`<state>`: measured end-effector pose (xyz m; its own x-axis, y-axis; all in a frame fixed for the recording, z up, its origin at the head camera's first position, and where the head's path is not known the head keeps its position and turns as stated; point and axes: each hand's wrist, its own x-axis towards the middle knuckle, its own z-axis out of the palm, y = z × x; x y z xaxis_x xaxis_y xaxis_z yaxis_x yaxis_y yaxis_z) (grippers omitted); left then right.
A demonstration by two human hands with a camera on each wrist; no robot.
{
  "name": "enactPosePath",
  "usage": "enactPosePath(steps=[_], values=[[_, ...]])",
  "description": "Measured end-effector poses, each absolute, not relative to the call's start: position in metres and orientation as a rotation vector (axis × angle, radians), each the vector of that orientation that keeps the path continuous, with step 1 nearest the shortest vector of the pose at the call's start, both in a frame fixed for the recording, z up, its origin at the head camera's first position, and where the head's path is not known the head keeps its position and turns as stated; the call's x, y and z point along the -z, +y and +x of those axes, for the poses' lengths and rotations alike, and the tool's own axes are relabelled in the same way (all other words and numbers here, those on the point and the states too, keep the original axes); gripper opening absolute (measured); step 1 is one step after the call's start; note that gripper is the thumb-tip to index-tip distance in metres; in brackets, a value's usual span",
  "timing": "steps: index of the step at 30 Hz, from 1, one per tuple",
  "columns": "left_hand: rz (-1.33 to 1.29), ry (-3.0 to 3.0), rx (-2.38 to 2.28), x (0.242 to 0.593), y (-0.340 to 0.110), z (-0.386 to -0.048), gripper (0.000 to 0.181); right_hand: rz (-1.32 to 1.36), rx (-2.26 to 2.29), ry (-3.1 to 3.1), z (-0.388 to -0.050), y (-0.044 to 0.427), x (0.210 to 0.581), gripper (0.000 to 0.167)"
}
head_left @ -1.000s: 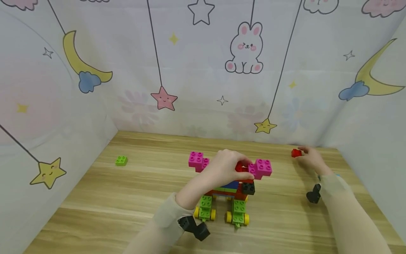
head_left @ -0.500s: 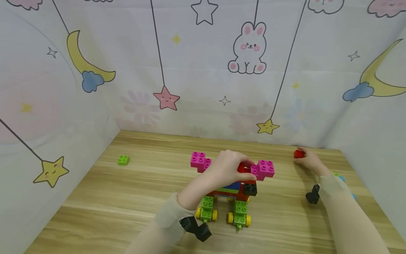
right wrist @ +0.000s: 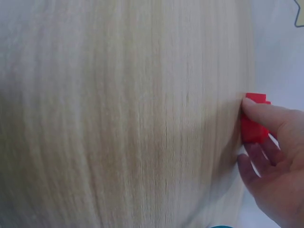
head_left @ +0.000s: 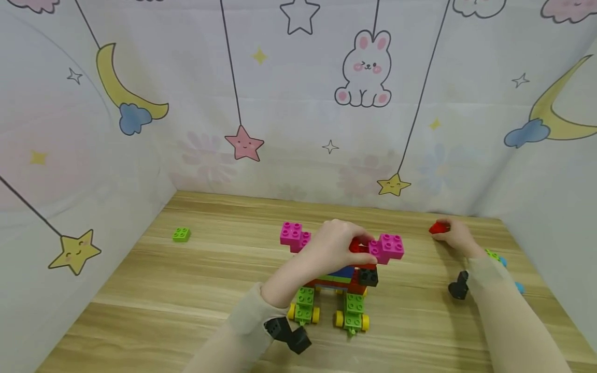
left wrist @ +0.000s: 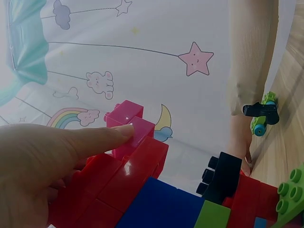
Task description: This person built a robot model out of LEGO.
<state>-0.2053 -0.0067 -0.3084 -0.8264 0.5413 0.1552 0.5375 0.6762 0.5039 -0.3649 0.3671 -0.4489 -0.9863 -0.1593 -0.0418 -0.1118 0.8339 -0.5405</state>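
Note:
My left hand (head_left: 328,246) grips the red bricks (left wrist: 111,180) along the top of a toy brick model. In the left wrist view the thumb lies along them up to a pink brick (left wrist: 145,128). Pink bricks stick out at both ends of the top. Below come a blue brick (head_left: 344,273), a black brick (head_left: 368,277) and green wheeled bases (head_left: 353,311) with yellow wheels. Far off at the back right, my right hand (head_left: 456,239) pinches a loose red brick (right wrist: 252,127) between thumb and fingers, at the table surface.
A lime green brick (head_left: 181,234) lies at the back left of the wooden table (head_left: 224,280). Near the right forearm sits a green piece with blue wheels (head_left: 495,256), partly hidden by the sleeve. Black wrist cameras (head_left: 459,286) are strapped to both arms. A printed cloth hangs behind.
My right hand has closed on the loose red brick, which now sits tilted and a little nearer. The left hand keeps its hold on the model. The head view has shifted slightly.

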Motion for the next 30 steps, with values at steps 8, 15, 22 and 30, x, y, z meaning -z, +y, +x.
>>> enactPosePath(steps=[8, 15, 22, 30], values=[[0.917, 2.853, -0.881, 0.308, -0.007, -0.205, 0.038, -0.218, 0.887, 2.925, -0.364, 0.365, 0.451, 0.055], [0.918, 2.867, -0.868, 0.308, -0.006, -0.205, 0.038, -0.198, 0.891, 2.938, -0.36, 0.362, 0.45, 0.055], [0.923, 2.865, -0.866, 0.307, -0.005, -0.205, 0.038, -0.157, 0.936, 2.929, -0.35, 0.359, 0.442, 0.059], [0.91, 2.841, -0.901, 0.309, -0.007, -0.206, 0.039, -0.159, 1.07, 2.938, -0.336, 0.34, 0.426, 0.059]])
